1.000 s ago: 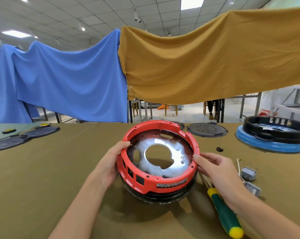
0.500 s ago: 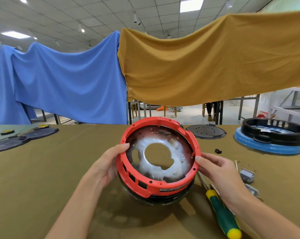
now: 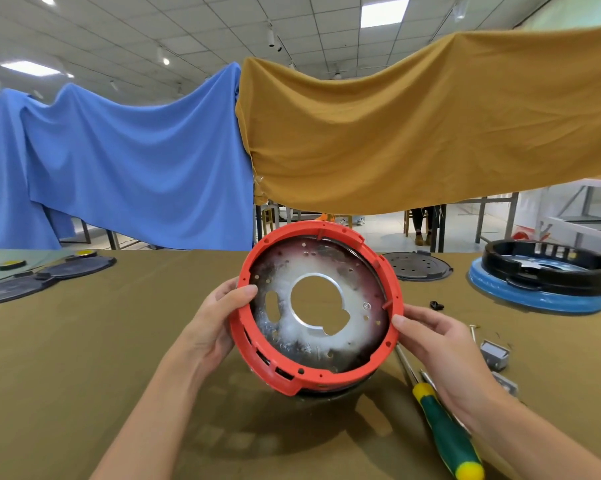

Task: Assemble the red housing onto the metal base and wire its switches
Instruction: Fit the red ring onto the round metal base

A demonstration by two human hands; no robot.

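Fingers (image 3: 247, 292) L+R grip red housing (image 3: 254, 344) rim, opp sides, tilted.

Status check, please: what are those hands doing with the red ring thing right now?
Both hands, left and right, grip the red housing, tilted up. Metal base sits inside. Screwdriver beside right hand; nothing blocking.

A workshop or assembly hall, by the look of it: a long counter (image 3: 84, 341) under an olive-brown cover, spread with appliance parts, among them black perforated discs (image 3: 417, 266), a black ring on a blue base (image 3: 541, 289), small grey switches (image 3: 495, 355) and a green-handled screwdriver (image 3: 444, 431). Blue cloth (image 3: 119, 161) and mustard cloth (image 3: 413, 133) hang as dividers beneath a tiled ceiling with panel lights (image 3: 384, 12).
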